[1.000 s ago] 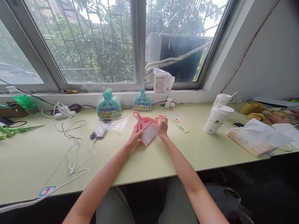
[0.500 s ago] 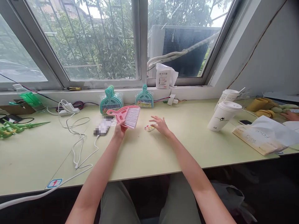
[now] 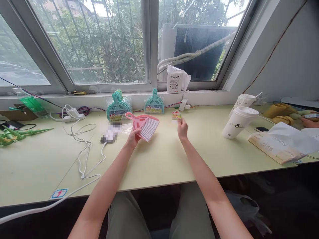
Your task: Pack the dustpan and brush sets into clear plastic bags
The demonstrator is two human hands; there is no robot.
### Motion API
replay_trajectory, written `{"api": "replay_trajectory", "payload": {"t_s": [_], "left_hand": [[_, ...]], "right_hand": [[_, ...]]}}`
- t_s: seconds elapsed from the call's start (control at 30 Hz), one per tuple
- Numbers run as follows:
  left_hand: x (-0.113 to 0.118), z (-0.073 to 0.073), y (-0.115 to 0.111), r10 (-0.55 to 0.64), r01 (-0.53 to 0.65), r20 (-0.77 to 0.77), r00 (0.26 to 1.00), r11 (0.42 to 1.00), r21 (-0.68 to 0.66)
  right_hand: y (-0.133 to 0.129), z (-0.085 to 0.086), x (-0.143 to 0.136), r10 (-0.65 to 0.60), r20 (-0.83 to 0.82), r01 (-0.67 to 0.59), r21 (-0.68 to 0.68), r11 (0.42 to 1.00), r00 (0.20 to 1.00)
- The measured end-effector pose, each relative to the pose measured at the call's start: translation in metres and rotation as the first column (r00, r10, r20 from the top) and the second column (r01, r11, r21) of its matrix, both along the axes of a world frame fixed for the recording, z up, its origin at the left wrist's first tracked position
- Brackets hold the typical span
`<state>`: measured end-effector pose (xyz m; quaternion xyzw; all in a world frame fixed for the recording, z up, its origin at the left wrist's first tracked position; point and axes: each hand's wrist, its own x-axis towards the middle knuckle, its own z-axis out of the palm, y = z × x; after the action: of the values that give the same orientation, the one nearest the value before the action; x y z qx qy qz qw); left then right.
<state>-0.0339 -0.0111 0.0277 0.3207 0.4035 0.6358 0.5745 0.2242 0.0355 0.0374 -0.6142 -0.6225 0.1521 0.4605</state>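
My left hand [image 3: 134,137] grips a pink dustpan and brush set [image 3: 142,123], its white bristles facing up and its handle pointing up and left. To the right, my right hand [image 3: 183,129] is closed on a small colourful card [image 3: 176,116], held by its lower edge above the table. Teal dustpan sets in clear wrap [image 3: 119,108] lean in a stack against the sill, and another teal set [image 3: 154,103] leans to their right.
A phone [image 3: 111,133] with a white cable lies left of my hands. White cups [image 3: 239,122] and a tissue pack [image 3: 276,146] stand at the right. A power strip [image 3: 74,118] and green plastic pieces [image 3: 15,136] are at the left. Another person's hand [image 3: 310,122] shows at the right edge.
My right hand has picked the card up off the table and moved it right and away from me. The pink set in my left hand has shifted right and tilted.
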Motion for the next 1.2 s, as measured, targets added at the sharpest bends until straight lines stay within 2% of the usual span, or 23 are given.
{"api": "replay_trajectory", "payload": {"t_s": [0.07,0.13,0.2,0.27,0.3,0.37,0.47,0.63,0.87,0.93,1.0,1.03,1.07,1.13,1.17,1.2], "left_hand": [[0.003,0.003,-0.003,-0.049,0.049,-0.025,0.998,0.999,0.004],[0.006,0.005,-0.005,-0.113,0.114,-0.04,0.993,0.993,0.031],[0.009,0.005,-0.007,-0.181,0.184,-0.05,0.982,0.98,0.08],[0.011,0.005,-0.008,-0.212,0.218,-0.06,0.975,0.968,0.124],[0.011,0.004,-0.008,-0.213,0.221,-0.067,0.975,0.965,0.139],[0.011,0.002,-0.008,-0.202,0.212,-0.078,0.976,0.965,0.153],[0.011,0.0,-0.007,-0.196,0.208,-0.086,0.977,0.967,0.148],[0.012,-0.003,-0.006,-0.173,0.187,-0.096,0.98,0.969,0.16],[0.013,-0.004,-0.006,-0.109,0.129,-0.121,0.987,0.978,0.164],[0.014,-0.003,-0.006,-0.1,0.119,-0.119,0.988,0.978,0.17],[0.015,-0.002,-0.007,-0.095,0.116,-0.117,0.989,0.975,0.191],[0.016,0.0,-0.008,-0.095,0.118,-0.118,0.988,0.972,0.203],[0.018,0.001,-0.009,-0.099,0.124,-0.123,0.987,0.969,0.215],[0.02,0.004,-0.01,-0.122,0.155,-0.151,0.981,0.96,0.233],[0.021,0.006,-0.011,-0.137,0.178,-0.177,0.975,0.955,0.239],[0.021,0.007,-0.01,-0.15,0.201,-0.215,0.965,0.95,0.237]], "right_hand": [[-0.01,0.014,-0.005,-0.026,-0.054,0.033,0.133,0.991,0.998],[-0.022,0.019,-0.02,0.061,0.035,-0.067,0.207,0.976,0.998],[-0.035,0.015,-0.04,0.211,0.223,-0.25,0.164,0.954,0.952],[-0.044,0.005,-0.06,0.36,0.401,-0.404,0.029,0.914,0.843],[-0.047,-0.001,-0.067,0.41,0.453,-0.439,-0.044,0.897,0.792],[-0.05,-0.01,-0.076,0.455,0.496,-0.435,-0.165,0.885,0.74],[-0.048,-0.014,-0.076,0.446,0.5,-0.373,-0.244,0.895,0.742],[-0.044,-0.007,-0.067,0.473,0.485,-0.388,-0.27,0.881,0.736],[-0.052,-0.006,-0.072,0.351,0.442,-0.298,-0.186,0.936,0.825],[-0.052,-0.005,-0.073,0.291,0.324,-0.263,-0.126,0.956,0.9],[-0.049,-0.006,-0.073,0.265,0.064,-0.257,-0.109,0.96,0.962],[-0.047,-0.007,-0.072,0.292,-0.109,-0.305,-0.127,0.944,0.95],[-0.044,-0.008,-0.071,0.338,-0.289,-0.39,-0.147,0.909,0.896],[-0.039,-0.013,-0.069,0.405,-0.595,-0.584,-0.136,0.8,0.694],[-0.036,-0.015,-0.068,0.4,-0.7,-0.643,-0.11,0.758,0.592],[-0.034,-0.016,-0.068,0.373,-0.773,-0.668,-0.086,0.74,0.513]]}}
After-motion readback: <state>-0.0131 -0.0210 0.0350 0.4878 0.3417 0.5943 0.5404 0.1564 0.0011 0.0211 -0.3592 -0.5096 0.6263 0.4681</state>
